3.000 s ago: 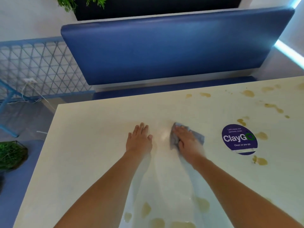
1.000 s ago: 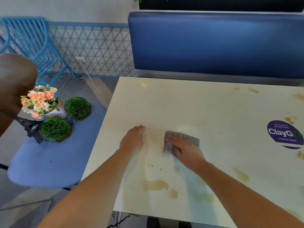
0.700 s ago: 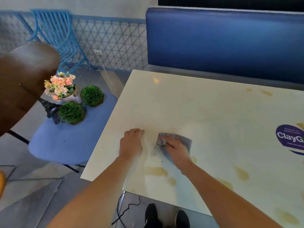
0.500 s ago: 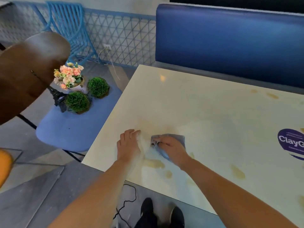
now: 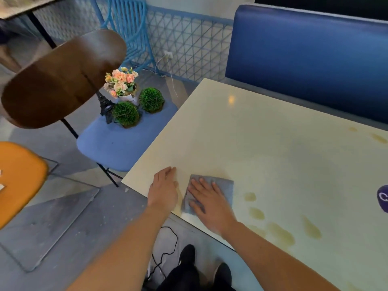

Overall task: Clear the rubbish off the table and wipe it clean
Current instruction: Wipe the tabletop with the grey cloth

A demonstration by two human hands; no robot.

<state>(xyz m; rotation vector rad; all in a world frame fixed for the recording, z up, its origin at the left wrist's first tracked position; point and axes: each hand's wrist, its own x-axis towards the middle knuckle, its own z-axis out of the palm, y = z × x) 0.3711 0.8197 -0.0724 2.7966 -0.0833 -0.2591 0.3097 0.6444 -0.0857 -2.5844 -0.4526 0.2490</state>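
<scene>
Grey cloth (image 5: pixel 212 191) lies flat near the table's (image 5: pixel 262 143) front-left corner under the splayed right hand (image 5: pixel 207 203), left hand (image 5: pixel 164 189) flat beside it; swept nearer the edge, it may slip off, leaving the brown stains (image 5: pixel 281 234) unwiped

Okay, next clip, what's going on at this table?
A person is wiping a cream table. The right hand presses flat on a grey cloth near the front edge, while the left hand rests flat on the tabletop beside it. Several yellowish stains remain to the right of the cloth, with a couple more near the blue bench. No rubbish is visible on the table.
</scene>
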